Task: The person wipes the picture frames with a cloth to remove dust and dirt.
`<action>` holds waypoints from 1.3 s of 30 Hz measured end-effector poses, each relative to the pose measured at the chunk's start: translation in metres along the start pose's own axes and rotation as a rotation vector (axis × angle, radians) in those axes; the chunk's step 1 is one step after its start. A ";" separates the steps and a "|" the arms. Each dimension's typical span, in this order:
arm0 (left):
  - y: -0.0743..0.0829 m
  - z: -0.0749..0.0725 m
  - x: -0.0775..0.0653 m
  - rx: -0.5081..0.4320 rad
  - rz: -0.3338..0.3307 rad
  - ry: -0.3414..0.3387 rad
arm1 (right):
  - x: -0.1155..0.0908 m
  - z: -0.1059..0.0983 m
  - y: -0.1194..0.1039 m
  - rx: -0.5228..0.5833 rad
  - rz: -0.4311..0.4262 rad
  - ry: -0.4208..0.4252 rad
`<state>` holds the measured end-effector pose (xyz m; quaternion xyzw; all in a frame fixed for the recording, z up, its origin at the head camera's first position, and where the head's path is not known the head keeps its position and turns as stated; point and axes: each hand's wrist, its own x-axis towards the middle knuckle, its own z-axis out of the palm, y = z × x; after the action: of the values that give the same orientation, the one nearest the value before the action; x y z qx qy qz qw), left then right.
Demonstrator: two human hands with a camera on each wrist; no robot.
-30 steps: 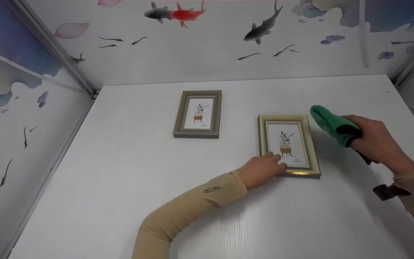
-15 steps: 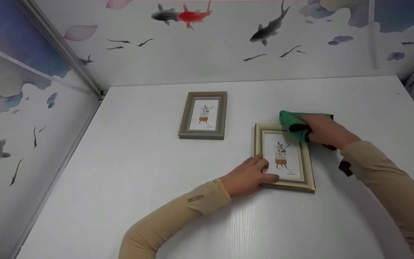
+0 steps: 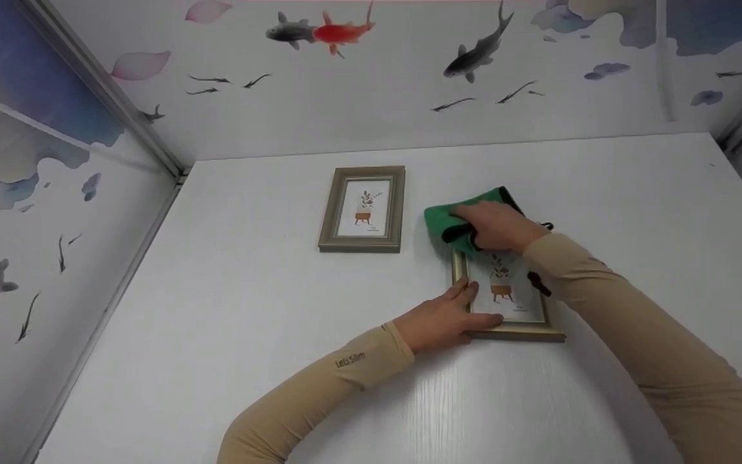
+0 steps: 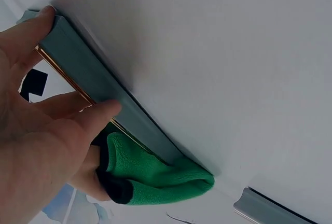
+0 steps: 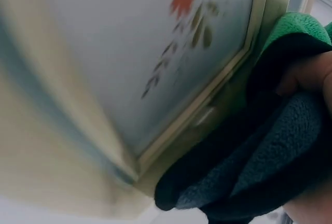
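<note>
Both hands are at work on one corner-to-corner line: the left hand (image 3: pixel 438 319) pinches the lower left corner of the gold framed picture (image 3: pixel 518 304), thumb along the bottom rail and fingers at the left rail, while the right hand (image 3: pixel 496 224) grips a folded green cloth (image 3: pixel 442 222) at the top left corner. Under everything spreads the white surface (image 3: pixel 248 290); the gold framed picture lies on it, to the right of a greyer framed picture (image 3: pixel 362 211), which nothing touches. The step in hand appears to be wiping the top end of the frame, and it is probably best done with light, even pressure, since a hard push at that end could swing the frame about the held corner. The left hand's hold looks well placed for this, clear of the cloth. In the left wrist view the cloth laps over the far end of the side rail, so a small turn there should reach the outer face as well as the front. Smallest of all, the grooves of the moulding likely want a folded edge, and fingertips are better kept off the botanical print (image 3: pixel 503 287).
</note>
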<state>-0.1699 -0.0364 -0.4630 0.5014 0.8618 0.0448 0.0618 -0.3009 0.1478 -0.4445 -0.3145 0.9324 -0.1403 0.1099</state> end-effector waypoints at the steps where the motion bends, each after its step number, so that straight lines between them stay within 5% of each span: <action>1: 0.001 0.000 0.000 0.015 -0.002 0.006 | 0.001 0.002 -0.001 0.015 -0.012 0.003; 5: 0.004 0.001 0.001 0.089 -0.018 0.030 | -0.003 0.004 0.005 0.071 -0.022 0.022; 10: 0.007 0.001 0.001 0.149 -0.045 0.027 | -0.022 -0.004 0.024 0.078 0.070 0.010; 17: 0.007 0.000 -0.002 0.148 -0.069 -0.003 | -0.047 -0.013 0.033 -0.069 0.226 0.001; 22: 0.007 0.000 -0.001 0.108 -0.073 -0.007 | -0.037 -0.008 0.014 -0.200 0.262 -0.003; 26: 0.008 0.000 0.000 0.084 -0.060 0.006 | -0.022 -0.004 -0.001 -0.237 0.230 0.013; 31: 0.009 0.002 0.001 0.107 -0.053 0.031 | -0.009 0.002 -0.012 -0.156 0.091 0.067; 39: 0.008 0.004 0.002 0.175 -0.043 0.042 | -0.019 0.021 -0.032 -0.254 -0.054 0.139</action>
<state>-0.1631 -0.0306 -0.4657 0.4851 0.8742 -0.0214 0.0007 -0.2624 0.1314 -0.4516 -0.3402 0.9392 -0.0457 0.0008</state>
